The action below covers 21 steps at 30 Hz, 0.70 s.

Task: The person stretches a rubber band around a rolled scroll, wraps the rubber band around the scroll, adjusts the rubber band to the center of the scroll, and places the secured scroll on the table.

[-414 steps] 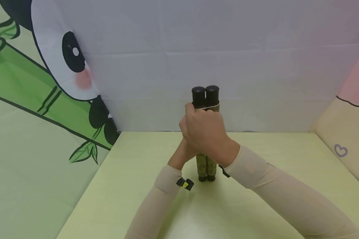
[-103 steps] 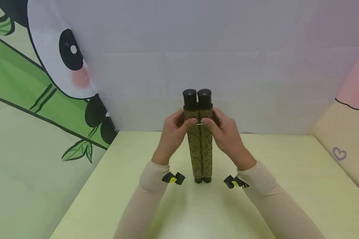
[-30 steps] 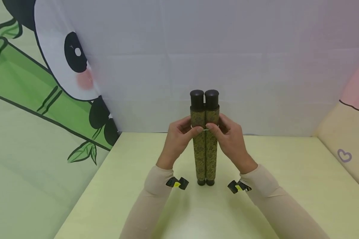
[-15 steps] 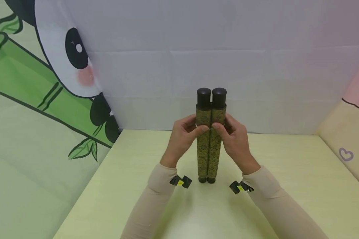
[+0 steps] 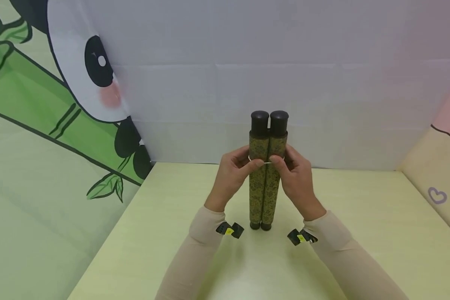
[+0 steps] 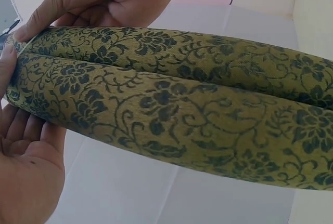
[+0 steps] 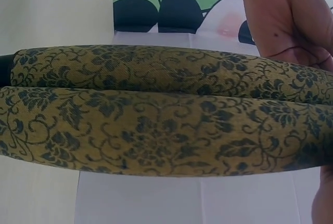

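A double-rolled scroll [image 5: 258, 189], covered in olive-gold brocade with dark flowers, stands nearly upright in the head view, its black knobs at top and bottom. Whether its lower knobs touch the table cannot be told. A thin white band [image 5: 268, 163] runs round both rolls in the upper part. My left hand [image 5: 231, 171] grips the left roll, thumb on the front at the band and fingers behind. On the other side my right hand [image 5: 297, 177] grips the right roll the same way. The brocade [image 6: 166, 109] fills much of both wrist views; most fingers are hidden behind it.
Under the scroll spreads a pale yellow table [image 5: 172, 250]. Behind it rises a whitish backdrop sheet [image 5: 195, 96], with a cartoon panda and green bamboo [image 5: 33, 83] on the left and a small purple heart [image 5: 437, 195] on the right. Each wrist carries a small black device.
Long before, both hands were bunched together near the top, with the band higher. Since 3.4 s ago the two-handed grip holds at the band; scroll and hands have shifted slightly right.
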Motion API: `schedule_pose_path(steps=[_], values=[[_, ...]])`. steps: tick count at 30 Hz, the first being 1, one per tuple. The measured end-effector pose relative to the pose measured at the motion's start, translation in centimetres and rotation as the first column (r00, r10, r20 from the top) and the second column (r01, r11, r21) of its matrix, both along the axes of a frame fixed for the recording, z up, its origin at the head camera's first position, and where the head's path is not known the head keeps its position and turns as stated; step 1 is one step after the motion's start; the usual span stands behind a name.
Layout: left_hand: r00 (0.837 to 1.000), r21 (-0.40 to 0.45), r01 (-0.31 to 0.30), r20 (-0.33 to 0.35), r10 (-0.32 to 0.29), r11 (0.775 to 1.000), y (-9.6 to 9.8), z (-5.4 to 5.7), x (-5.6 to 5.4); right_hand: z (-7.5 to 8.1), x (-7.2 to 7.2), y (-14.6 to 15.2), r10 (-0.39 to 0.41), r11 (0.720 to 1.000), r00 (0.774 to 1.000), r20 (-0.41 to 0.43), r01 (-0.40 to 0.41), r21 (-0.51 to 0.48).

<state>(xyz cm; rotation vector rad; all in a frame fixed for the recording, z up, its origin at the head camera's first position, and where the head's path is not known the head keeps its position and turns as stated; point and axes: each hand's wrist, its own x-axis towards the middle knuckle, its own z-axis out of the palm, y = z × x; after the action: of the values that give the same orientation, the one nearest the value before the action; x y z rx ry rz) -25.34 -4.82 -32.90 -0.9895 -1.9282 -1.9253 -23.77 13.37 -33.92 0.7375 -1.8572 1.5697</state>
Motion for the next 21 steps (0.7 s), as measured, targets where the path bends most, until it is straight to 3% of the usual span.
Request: schedule_pose_path(steps=[10,15,21], values=[[0.996,-0.020,-0.037,0.082,0.038,0.999,0.0,-1.7,-1.0,-1.8,-1.2,0.1,-0.058,0.997,0.998,0.033,0.056,0.059],[0.996,-0.010,-0.040,0.079,0.040,0.999,0.2,-1.7,-1.5,-1.7,-1.6,0.2,-0.051,0.997,0.998,0.036,0.049,0.053],[0.994,0.006,-0.024,0.106,0.023,1.000,-0.1,-1.6,-1.1,-1.9,-1.1,0.0,-0.021,1.000,0.999,0.033,0.020,0.023]])
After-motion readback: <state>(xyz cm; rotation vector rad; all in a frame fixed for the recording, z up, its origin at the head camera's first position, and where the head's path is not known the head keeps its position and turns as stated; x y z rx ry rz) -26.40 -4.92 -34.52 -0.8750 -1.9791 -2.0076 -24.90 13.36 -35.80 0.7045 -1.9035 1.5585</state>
